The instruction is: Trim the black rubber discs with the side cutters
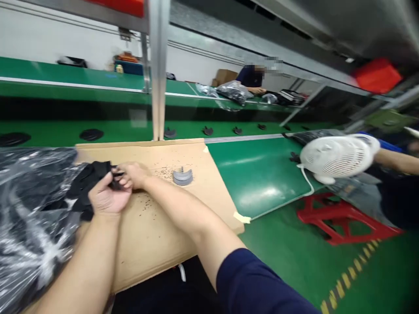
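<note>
Both my hands meet over a cardboard sheet (163, 231) laid on the green bench. My left hand (108, 196) is closed around a small black part (115, 179) at the edge of a black pile (85, 183). My right hand (132, 175) pinches the same black part from the right, fingers pressed together. A grey curved fixture (182, 176) stands on the cardboard a short way right of my right hand. Small dark specks are scattered over the cardboard around it.
A clear plastic bag of black parts (32, 209) fills the left. Black parts (91, 134) sit spaced along the green conveyor behind. A white fan (337, 156) and a red stool (340, 218) are at the right, beside a co-worker's arm (396, 159). Another person (250, 78) works far back.
</note>
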